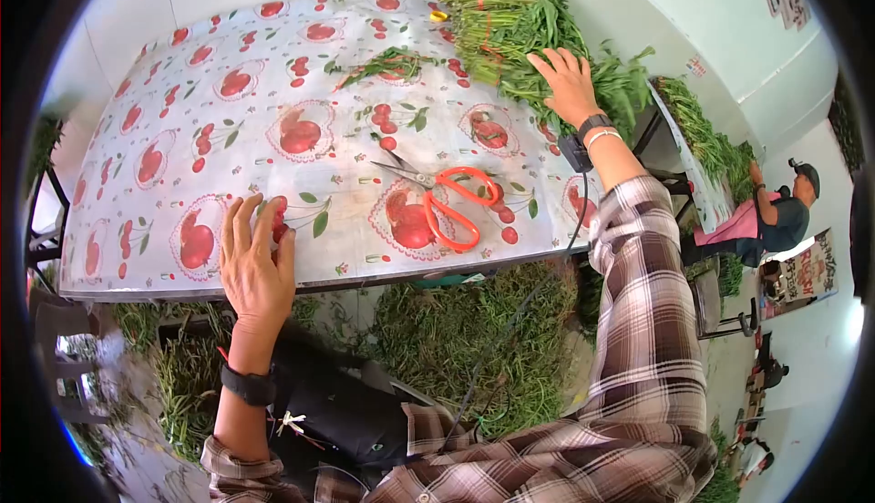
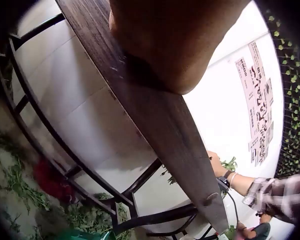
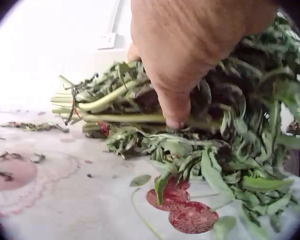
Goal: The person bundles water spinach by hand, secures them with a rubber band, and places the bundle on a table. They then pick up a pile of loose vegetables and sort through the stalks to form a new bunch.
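My right hand (image 1: 572, 91) lies over a pile of tied leafy green bundles (image 1: 515, 20) at the table's far right, fingers spread and fairly straight. In the right wrist view its thumb (image 3: 175, 107) presses against the stems of a bundle (image 3: 102, 102) bound with a red tie. The leaves hide the other fingers there. My left hand (image 1: 255, 266) rests on the near left edge of the table, fingers extended and holding nothing. Between the hands lie orange-handled scissors (image 1: 456, 195), blades parted and pointing left.
A fruit-patterned cloth (image 1: 246, 138) covers the table. Loose green sprigs (image 1: 387, 66) lie toward its back, near a yellow-handled object (image 1: 438, 16). Heaps of cut greens (image 1: 465, 339) cover the floor below. Another person (image 1: 775, 211) stands at a second table of greens (image 1: 702, 129) on the right.
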The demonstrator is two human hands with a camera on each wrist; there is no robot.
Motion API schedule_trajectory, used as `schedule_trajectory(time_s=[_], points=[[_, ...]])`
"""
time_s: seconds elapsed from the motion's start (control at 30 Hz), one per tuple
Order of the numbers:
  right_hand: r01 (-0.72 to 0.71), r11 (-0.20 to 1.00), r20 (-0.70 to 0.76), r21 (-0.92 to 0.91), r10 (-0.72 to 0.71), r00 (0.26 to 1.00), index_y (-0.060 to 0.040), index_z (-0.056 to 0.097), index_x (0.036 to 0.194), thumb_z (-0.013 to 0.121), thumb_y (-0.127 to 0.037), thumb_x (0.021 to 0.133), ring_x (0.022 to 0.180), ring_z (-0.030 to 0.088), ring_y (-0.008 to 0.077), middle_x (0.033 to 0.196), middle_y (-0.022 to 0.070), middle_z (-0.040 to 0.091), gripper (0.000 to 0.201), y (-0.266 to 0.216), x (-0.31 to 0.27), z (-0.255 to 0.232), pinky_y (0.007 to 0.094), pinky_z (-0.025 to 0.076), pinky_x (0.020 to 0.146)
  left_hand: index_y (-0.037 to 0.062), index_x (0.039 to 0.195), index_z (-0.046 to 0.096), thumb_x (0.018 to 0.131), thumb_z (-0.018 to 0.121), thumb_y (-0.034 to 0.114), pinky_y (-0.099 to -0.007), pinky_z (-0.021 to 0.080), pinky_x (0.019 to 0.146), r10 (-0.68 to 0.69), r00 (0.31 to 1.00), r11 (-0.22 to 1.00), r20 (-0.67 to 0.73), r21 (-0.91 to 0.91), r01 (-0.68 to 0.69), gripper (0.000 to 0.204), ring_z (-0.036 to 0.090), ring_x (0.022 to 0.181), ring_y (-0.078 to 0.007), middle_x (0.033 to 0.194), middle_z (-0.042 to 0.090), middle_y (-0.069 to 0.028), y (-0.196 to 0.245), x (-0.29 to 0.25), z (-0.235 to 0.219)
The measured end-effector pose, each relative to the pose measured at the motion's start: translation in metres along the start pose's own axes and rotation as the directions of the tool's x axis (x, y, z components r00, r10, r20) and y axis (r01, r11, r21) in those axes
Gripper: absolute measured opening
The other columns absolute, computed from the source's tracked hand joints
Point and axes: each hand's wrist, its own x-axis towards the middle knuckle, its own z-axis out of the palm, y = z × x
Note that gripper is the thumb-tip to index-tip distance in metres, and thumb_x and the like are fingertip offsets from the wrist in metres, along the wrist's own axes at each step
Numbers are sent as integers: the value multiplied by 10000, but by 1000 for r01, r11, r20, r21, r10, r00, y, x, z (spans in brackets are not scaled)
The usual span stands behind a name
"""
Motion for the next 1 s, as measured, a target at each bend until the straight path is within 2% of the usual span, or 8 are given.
schedule_trajectory(time_s=[0.23, 0.37, 0.43, 0.57, 0.77, 0.9, 0.93, 1.0], points=[[-99, 989, 160, 107, 82, 984, -178, 466, 1231, 711, -142, 554, 1179, 351, 266, 1222, 55, 432, 721, -5, -12, -25, 437, 332, 929, 65, 1096, 564, 750, 566, 49, -405, 358, 938, -6, 1000, 1000, -8, -17, 6, 346, 432, 1145, -317, 1155, 505, -111, 4, 3, 0], [-145, 971, 248, 190, 95, 964, -173, 423, 1260, 690, -173, 629, 989, 495, 281, 1070, 91, 459, 686, -5, -28, -20, 377, 432, 823, 48, 1088, 568, 739, 565, 34, -394, 363, 934, -3, 1000, 1000, 7, 0, 3, 350, 442, 1137, -310, 1147, 514, -107, 5, 3, 0], [-290, 924, 370, 251, 185, 910, -163, 421, 1245, 664, -157, 648, 881, 535, 326, 1022, 127, 473, 645, -9, -29, -15, 397, 460, 746, 45, 1083, 571, 738, 564, 31, -391, 366, 930, 4, 1000, 1000, 10, -6, -4, 346, 446, 1134, -307, 1142, 517, -107, 4, 3, 0], [-142, 963, 195, 228, 97, 976, -153, 438, 1215, 634, -62, 678, 881, 557, 363, 1027, 167, 497, 579, 3, -19, 14, 429, 473, 733, 36, 1066, 579, 736, 557, 18, -382, 375, 918, 28, 1000, 1000, 1, -5, -28, 332, 462, 1116, -298, 1124, 530, -106, 5, 4, 1], [-176, 967, 235, 183, 131, 963, -143, 466, 1194, 588, 9, 681, 832, 570, 360, 1038, 161, 501, 548, 6, 7, 37, 433, 473, 704, 27, 1045, 588, 726, 548, -12, -380, 384, 903, 29, 1000, 999, -9, -27, -30, 324, 487, 1077, -303, 1094, 548, -107, 5, 5, 3], [-201, 953, 215, 227, 152, 965, -124, 440, 1229, 580, -20, 683, 1016, 506, 358, 1106, 172, 497, 573, 8, -2, 38, 422, 435, 843, 36, 1016, 607, 706, 559, -29, -382, 408, 880, 38, 996, 998, -79, -54, -42, 321, 504, 1053, -300, 1062, 565, -114, 1, 3, 5], [-45, 963, 100, 267, 18, 995, -110, 435, 1255, 576, -32, 685, 1122, 452, 337, 1193, 171, 488, 592, 19, -8, 48, 401, 375, 946, 49, 1016, 610, 701, 566, -22, -379, 428, 864, 48, 992, 996, -119, -67, -56, 325, 509, 1049, -299, 1073, 566, -111, -7, -1, 10], [-75, 925, 238, 374, -17, 971, -86, 420, 1282, 577, -60, 674, 1173, 429, 303, 1254, 166, 468, 629, 18, -3, 30, 367, 331, 995, 61, 1010, 616, 706, 587, 22, -371, 442, 845, 36, 986, 993, -164, -101, -54, 308, 527, 1018, -272, 1058, 565, -97, -16, -10, 13]])
